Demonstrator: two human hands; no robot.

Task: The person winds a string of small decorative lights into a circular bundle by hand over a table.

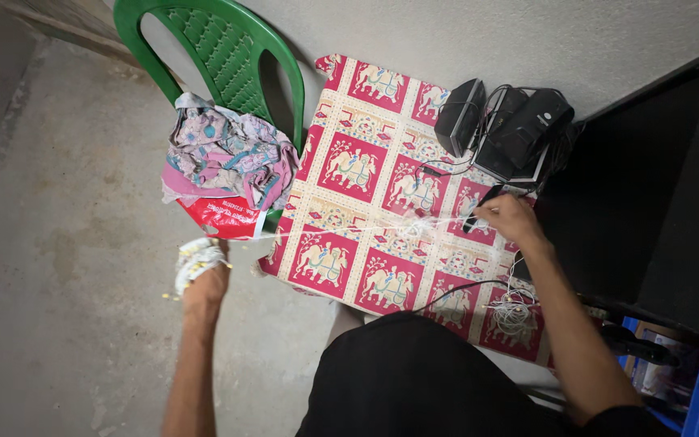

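A: Here, a thin white string (pixel 349 228) is seen stretched taut between two hands, across a small table (pixel 341 267) covered with a red and cream patterned cloth (pixel 366 170).

B: How are the hands placed?

A: They are held well apart. The left hand (pixel 201 279) is closed round a pale bundle (pixel 196 260) beyond the table's left edge, over bare concrete floor (pixel 66 243). The right hand (pixel 510 218) is pinched shut on the string near the table's right side.

B: What room is left around the table?

A: Open floor is seen to the left. One green plastic chair (pixel 220 48), heaped with crumpled cloth (pixel 228 154) over a red bag (pixel 224 217), is pressed against the table's left edge. A dark cabinet (pixel 657 194) is set close on the right, and a wall (pixel 487 32) runs behind.

B: And the count on the tabletop?

A: Two black speakers (pixel 495 121) are stood at the far corner; one tangle of white cable (pixel 513 311) is left by the near edge.
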